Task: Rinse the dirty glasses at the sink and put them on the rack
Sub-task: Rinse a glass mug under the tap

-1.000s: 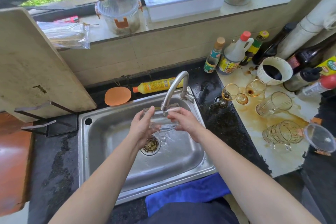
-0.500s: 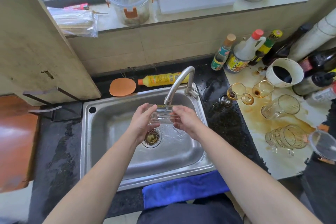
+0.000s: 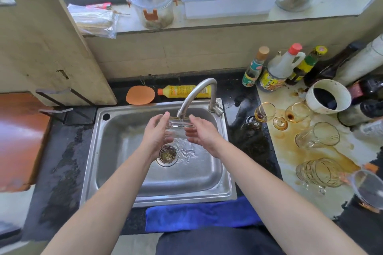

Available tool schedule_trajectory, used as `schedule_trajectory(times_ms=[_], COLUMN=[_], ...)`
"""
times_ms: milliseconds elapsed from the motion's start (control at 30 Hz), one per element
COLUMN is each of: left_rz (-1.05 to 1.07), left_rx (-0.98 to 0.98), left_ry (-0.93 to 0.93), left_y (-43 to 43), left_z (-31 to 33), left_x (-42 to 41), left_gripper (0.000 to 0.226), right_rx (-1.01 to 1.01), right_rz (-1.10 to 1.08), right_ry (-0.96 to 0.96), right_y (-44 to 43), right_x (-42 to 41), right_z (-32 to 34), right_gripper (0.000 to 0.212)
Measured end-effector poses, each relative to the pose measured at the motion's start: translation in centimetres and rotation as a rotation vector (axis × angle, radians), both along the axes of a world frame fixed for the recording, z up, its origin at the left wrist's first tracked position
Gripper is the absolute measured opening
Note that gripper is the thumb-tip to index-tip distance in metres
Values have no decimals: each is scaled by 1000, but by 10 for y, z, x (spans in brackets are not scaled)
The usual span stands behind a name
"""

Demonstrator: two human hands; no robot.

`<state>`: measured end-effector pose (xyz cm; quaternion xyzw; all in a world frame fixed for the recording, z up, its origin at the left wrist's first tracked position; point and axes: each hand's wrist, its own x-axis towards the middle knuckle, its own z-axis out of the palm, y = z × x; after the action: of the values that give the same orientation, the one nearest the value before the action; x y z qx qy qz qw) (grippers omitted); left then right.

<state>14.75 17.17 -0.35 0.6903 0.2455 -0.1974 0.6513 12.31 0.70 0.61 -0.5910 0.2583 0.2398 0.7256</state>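
Kitchen counter (image 3: 257,147) beneath a window: both hands are holding one clear glass (image 3: 178,128) under the tap (image 3: 194,95), over the sink (image 3: 224,180). The left hand (image 3: 157,136) and right hand (image 3: 202,132) are cupping it from either side, fingers partly curled. Several stained glasses (image 3: 317,134) are lying on the counter to the right, awaiting rinsing. The rack cannot be identified, so rinsing appears at an early stage.

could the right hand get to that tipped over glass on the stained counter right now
Probably not straight away. The right hand is helping the left hand hold a clear glass under the faucet. The path to the tipped glass looks free, though.
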Motion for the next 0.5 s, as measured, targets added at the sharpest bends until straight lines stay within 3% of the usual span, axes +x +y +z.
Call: schedule_trajectory(times_ms=[167,300,500], left_rz=[-80,-94,38], left_rx=[-57,28,94], left_ry=[56,74,59], left_y=[1,6,2], left_z=[9,7,1], left_x=[3,7,7], left_gripper=[30,42,34], right_rx=[3,34,-34], right_rz=[-50,-52,-44], right_ry=[44,105,161], right_y=[-2,0,11], right_x=[5,5,4], right_z=[3,3,-5], right_gripper=[37,47,62])
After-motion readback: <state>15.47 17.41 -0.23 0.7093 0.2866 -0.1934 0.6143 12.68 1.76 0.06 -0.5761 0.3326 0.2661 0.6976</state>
